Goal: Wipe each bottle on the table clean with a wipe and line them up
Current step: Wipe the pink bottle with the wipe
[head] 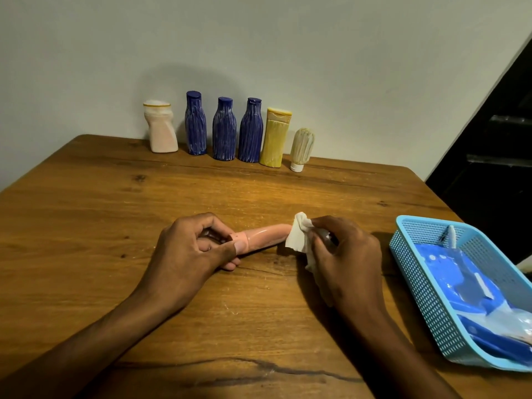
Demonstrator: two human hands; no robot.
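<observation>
Along the tabletop's (pixel 86 214) far edge, six bottles (pixel 224 129) already upright in a row by the wall. Nearer, pink bottle (pixel 266 237) lying flat, mid-wipe: left hand (pixel 187 249) pinching its cap end, right hand (pixel 342 254) clutching the wipe (pixel 298 237) against its other end. Probably the last one left to clean and line up. Blue basket (pixel 426 286) at right.

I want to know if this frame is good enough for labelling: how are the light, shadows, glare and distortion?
Head view: dim, warm light; the row of bottles casts a soft shadow on the wall behind; a small glare streak runs along the pink bottle held by the left hand; the right hand with the wipe shadows the table; wide-angle bending curves the table edges; bottle surfaces look smeared.
</observation>
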